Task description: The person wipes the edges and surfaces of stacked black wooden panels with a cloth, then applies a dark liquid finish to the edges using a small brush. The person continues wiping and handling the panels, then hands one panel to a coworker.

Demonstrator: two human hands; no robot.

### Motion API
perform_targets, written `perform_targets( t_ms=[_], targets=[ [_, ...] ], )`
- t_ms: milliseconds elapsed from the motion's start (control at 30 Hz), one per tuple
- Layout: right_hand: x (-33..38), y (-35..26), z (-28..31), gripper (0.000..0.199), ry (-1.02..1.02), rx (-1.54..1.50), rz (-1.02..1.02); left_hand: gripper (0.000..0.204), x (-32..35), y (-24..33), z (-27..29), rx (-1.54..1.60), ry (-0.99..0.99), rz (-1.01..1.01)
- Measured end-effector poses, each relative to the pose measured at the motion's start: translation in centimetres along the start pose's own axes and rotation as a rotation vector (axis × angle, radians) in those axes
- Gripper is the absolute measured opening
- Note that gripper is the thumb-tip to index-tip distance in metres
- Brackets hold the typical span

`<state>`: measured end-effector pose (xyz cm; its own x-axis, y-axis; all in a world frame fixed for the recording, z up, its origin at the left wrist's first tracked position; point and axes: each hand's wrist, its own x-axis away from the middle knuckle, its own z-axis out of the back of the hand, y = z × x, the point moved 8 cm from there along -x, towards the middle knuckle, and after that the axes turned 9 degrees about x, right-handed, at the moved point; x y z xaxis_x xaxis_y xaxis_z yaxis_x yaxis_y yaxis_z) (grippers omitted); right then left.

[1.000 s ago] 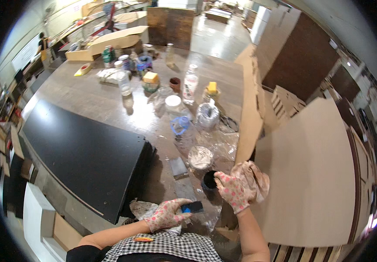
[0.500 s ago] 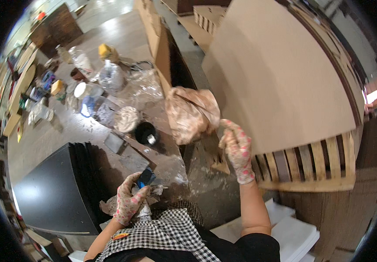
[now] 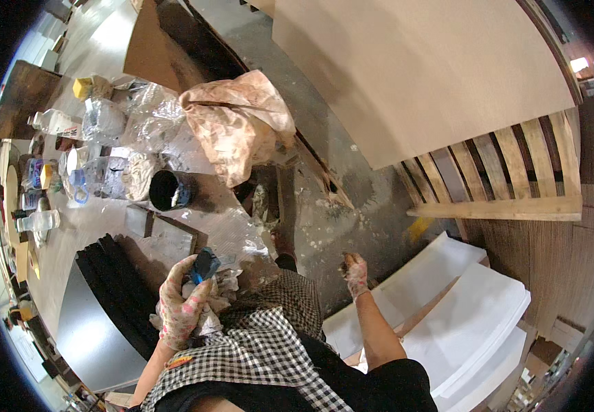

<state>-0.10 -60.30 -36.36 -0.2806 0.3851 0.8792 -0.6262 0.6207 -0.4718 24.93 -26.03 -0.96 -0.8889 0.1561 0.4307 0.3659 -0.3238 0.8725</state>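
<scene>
My left hand pinched a blue-and-black block, probably light; its sides seemed best to hold. My right hand curled, maybe empty; I couldn't tell.

open air over the floor well right of the cup, where the right hand can pass, cloth obstructing above-right of cup, bottles crowded left, black panels stacked below-left, pallet far right
</scene>
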Motion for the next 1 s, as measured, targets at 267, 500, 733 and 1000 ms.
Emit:
perform_targets(
  t_ms=[267, 500, 733, 1000],
  targets=[
    [0.4, 8.7, 0.0, 0.015, -0.039, 0.141, -0.131, 0.043, -0.4, 0.0, -0.4, -0.113, -0.047, -0.030],
    [0.3, 9.0, -0.9, 0.016, -0.067, 0.140, -0.136, 0.043, -0.2, -0.1, -1.1, -0.126, -0.095, -0.002],
    [-1.2, 9.9, -0.8, 0.022, -0.079, 0.085, -0.145, 0.043, 0.0, 0.2, -1.8, -0.090, -0.077, 0.003],
    [-0.1, 4.9, -0.3, 0.022, -0.069, 0.026, -0.050, 0.048, 0.3, 0.5, -2.8, -0.154, -0.134, -0.042]
  ],
)
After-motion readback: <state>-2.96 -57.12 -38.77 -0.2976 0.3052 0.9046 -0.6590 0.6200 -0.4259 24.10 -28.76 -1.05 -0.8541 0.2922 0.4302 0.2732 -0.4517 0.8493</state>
